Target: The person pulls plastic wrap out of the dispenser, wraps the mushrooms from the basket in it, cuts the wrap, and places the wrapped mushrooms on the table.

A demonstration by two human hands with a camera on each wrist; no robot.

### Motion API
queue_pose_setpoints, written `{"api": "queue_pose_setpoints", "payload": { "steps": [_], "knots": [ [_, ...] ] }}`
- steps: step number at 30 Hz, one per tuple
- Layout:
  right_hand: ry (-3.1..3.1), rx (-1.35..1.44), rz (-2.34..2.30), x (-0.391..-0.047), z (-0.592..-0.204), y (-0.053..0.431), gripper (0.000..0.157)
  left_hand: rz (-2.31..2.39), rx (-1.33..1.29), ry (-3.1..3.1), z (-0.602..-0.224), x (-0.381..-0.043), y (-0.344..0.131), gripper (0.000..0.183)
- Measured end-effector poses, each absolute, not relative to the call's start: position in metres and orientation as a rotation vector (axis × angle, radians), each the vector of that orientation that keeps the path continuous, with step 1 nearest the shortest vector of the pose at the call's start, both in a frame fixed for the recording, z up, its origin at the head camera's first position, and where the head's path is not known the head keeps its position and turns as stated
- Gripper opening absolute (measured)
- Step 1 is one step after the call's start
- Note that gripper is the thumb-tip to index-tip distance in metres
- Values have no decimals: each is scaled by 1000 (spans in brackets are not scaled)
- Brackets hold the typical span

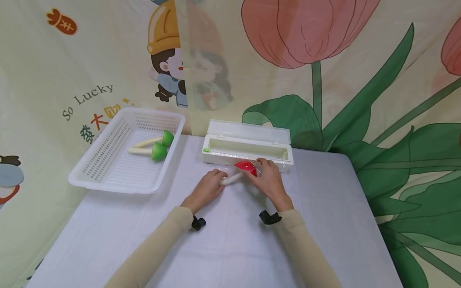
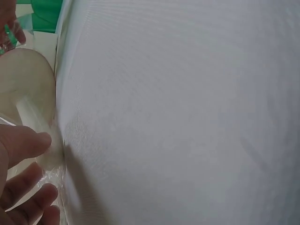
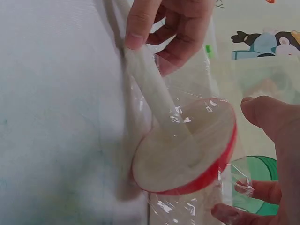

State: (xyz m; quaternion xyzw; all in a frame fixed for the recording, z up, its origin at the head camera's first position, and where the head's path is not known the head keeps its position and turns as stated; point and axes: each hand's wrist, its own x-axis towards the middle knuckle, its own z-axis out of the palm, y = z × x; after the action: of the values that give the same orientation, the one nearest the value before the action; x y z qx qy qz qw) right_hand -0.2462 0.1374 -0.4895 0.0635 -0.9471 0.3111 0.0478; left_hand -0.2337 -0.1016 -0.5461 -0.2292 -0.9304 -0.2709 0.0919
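Observation:
A mushroom-shaped piece with a red cap (image 1: 246, 168) and a pale stem (image 3: 157, 91) lies tilted in clear plastic film (image 3: 180, 208) at the front of a long white box. My left hand (image 1: 207, 187) pinches the stem's end, thumb on top and fingers curled beneath. At the cap's side, my right hand (image 1: 270, 183) is spread, thumb well apart from the fingers, with fingertips touching the film. The cap's pale underside (image 3: 164, 164) shows in the right wrist view. In the left wrist view the stem (image 2: 35, 115) is partly behind my thumb.
The long white box (image 1: 248, 149) stands at the back with its clear lid (image 1: 248, 130) raised. Left of it, a white perforated basket (image 1: 81, 182) holds two green-capped mushroom pieces (image 1: 159, 152). A printed cloth hangs behind the white-covered table (image 1: 223, 248).

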Motion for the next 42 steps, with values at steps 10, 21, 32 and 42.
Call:
{"api": "queue_pose_setpoints", "payload": {
  "steps": [10,21,32,42],
  "knots": [
    [-2895,305,1010,-253,-475,143,60,-877,-586,-2836,-545,-231,-107,42],
    [-2915,425,994,-260,-462,138,43,-1007,-435,-2754,-533,-245,-129,37],
    [-2941,528,973,-278,-441,122,39,-1188,-215,-2466,-526,-274,-143,44],
    [-2918,632,1014,-295,-432,100,40,-1406,-195,-2368,-525,-294,-148,56]
  ]
}}
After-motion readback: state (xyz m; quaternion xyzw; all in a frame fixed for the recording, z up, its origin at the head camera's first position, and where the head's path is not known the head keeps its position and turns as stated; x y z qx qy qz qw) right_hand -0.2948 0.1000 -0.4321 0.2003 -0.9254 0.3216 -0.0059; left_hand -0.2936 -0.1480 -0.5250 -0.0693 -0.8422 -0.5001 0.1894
